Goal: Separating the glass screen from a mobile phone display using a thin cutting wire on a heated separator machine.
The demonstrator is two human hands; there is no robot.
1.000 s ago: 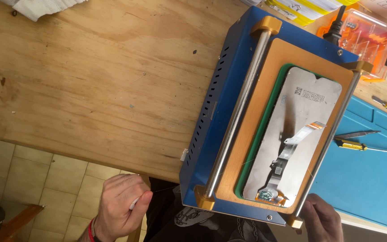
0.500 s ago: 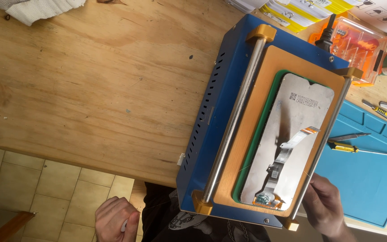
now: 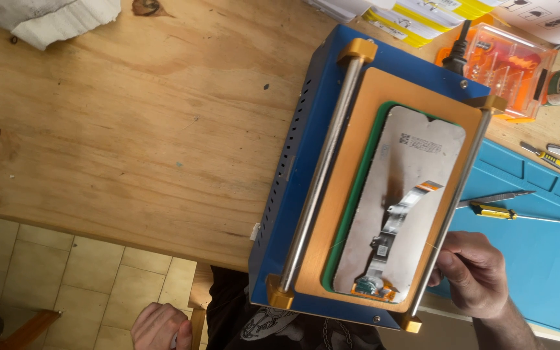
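The phone screen (image 3: 400, 207) lies back-up on the blue machine (image 3: 306, 168) at the table's near edge; our right hand (image 3: 474, 272) pinches closed beside its rail, our left hand (image 3: 160, 327) hangs fisted below the table.

The scene is viewed from one head-worn camera, aimed steeply down, close above the wooden table (image 3: 131, 129) edge.

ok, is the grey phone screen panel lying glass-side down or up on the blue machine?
Glass-side down: the grey phone screen panel shows its bare back and flex ribbon cable, flat on the green mat.
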